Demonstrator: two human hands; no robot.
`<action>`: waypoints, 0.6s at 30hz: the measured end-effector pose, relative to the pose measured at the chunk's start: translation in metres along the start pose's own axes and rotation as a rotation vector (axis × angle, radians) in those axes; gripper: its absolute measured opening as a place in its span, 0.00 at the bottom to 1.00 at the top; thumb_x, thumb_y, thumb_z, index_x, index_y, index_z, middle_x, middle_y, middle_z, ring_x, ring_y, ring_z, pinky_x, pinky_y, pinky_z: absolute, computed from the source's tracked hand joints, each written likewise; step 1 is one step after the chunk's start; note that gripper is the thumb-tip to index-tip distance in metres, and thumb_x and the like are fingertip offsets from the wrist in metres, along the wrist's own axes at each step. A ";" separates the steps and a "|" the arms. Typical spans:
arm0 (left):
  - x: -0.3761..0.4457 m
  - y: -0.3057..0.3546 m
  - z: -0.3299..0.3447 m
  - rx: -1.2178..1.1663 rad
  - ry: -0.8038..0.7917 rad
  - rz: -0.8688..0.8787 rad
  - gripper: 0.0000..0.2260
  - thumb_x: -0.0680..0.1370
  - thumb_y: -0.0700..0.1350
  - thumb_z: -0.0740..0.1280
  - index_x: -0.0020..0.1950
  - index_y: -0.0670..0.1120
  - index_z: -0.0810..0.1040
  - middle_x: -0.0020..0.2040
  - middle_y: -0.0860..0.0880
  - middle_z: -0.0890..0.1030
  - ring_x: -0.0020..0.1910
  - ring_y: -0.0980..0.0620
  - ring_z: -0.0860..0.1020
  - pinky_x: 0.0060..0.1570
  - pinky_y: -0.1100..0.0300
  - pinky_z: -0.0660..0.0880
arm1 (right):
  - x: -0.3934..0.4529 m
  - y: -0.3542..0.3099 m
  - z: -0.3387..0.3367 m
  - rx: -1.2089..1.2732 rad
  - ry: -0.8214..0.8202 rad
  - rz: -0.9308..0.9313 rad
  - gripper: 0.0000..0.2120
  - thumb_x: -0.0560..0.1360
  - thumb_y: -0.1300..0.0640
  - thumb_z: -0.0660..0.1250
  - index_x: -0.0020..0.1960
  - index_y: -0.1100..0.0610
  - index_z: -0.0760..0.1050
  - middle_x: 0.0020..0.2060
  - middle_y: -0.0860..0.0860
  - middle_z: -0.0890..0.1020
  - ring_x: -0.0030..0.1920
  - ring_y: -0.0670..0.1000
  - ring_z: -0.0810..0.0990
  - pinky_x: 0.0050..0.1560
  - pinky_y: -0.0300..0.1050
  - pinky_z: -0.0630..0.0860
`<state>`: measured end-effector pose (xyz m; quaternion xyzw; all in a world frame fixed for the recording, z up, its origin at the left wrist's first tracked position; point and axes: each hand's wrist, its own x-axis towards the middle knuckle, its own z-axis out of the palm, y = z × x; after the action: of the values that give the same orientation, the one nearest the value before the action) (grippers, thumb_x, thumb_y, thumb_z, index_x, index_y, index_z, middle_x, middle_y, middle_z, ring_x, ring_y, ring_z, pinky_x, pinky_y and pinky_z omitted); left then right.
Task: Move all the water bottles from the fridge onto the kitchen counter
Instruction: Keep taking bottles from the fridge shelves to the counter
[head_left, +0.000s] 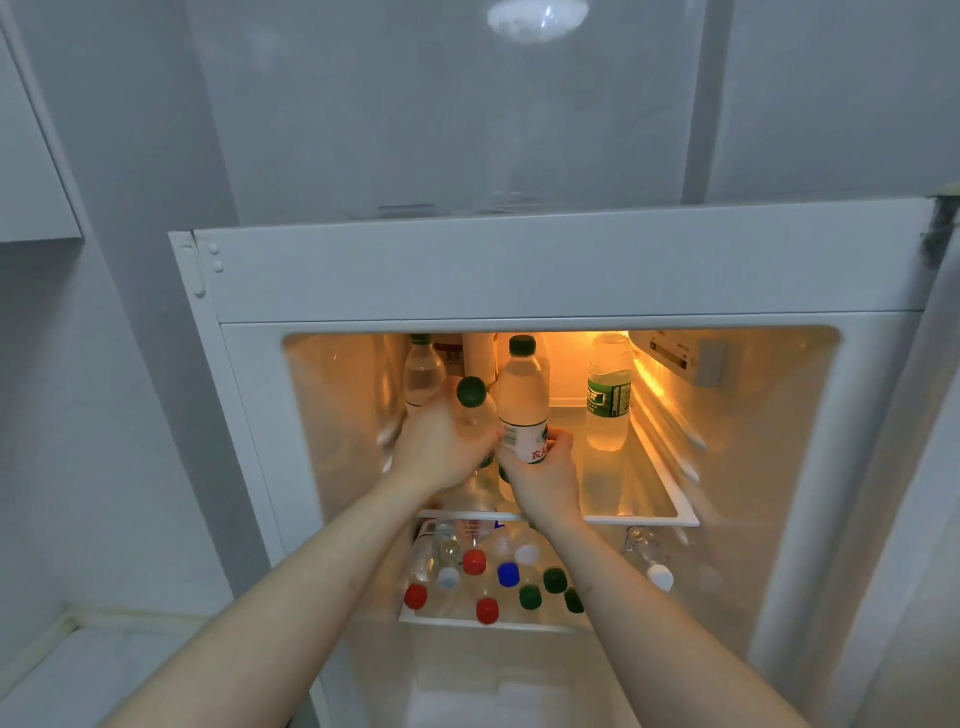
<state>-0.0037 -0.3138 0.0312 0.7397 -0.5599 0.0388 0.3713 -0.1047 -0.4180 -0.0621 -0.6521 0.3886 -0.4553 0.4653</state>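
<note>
On the upper fridge shelf (639, 512), two upright bottles are gripped side by side, the green-capped bottle (470, 410) by the left hand (441, 447), the labelled bottle (522, 410) by the right hand (545, 475), fingers curled round each.

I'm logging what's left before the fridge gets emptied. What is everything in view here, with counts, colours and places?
Fridge: one, white, door open, lit inside.
Upper shelf: one, clear with white rim.
Held bottles: two, clear with green caps; one in the left hand, one in the right.
Standing bottle: one, clear with green label, right side of the upper shelf, untouched.
Back bottle: one, clear, green cap, upper shelf rear left.
Lower shelf bottles: about a dozen; caps red, white, blue, green.
Left hand: grips a bottle.
Right hand: grips a bottle.
</note>
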 end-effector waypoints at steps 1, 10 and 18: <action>-0.008 -0.002 0.002 -0.019 0.016 -0.014 0.07 0.76 0.49 0.72 0.42 0.51 0.75 0.37 0.57 0.79 0.39 0.63 0.77 0.36 0.64 0.71 | -0.003 0.000 0.000 0.004 0.005 0.007 0.32 0.70 0.41 0.79 0.64 0.51 0.65 0.53 0.48 0.81 0.52 0.49 0.82 0.44 0.42 0.76; -0.072 -0.014 -0.002 -0.154 0.191 -0.087 0.19 0.75 0.57 0.74 0.63 0.58 0.74 0.55 0.61 0.80 0.55 0.60 0.79 0.57 0.54 0.80 | -0.025 -0.004 -0.009 0.018 0.125 -0.053 0.33 0.70 0.55 0.80 0.65 0.46 0.62 0.55 0.48 0.76 0.55 0.50 0.76 0.51 0.44 0.75; -0.147 0.006 -0.062 -0.214 0.266 -0.093 0.15 0.75 0.53 0.76 0.57 0.63 0.74 0.48 0.64 0.81 0.46 0.66 0.78 0.41 0.75 0.70 | -0.091 -0.025 -0.006 0.146 0.018 -0.162 0.31 0.69 0.58 0.81 0.66 0.47 0.70 0.56 0.45 0.81 0.56 0.46 0.80 0.56 0.43 0.77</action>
<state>-0.0412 -0.1601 0.0095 0.7094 -0.4718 0.0593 0.5203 -0.1336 -0.3285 -0.0583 -0.6416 0.3049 -0.5243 0.4697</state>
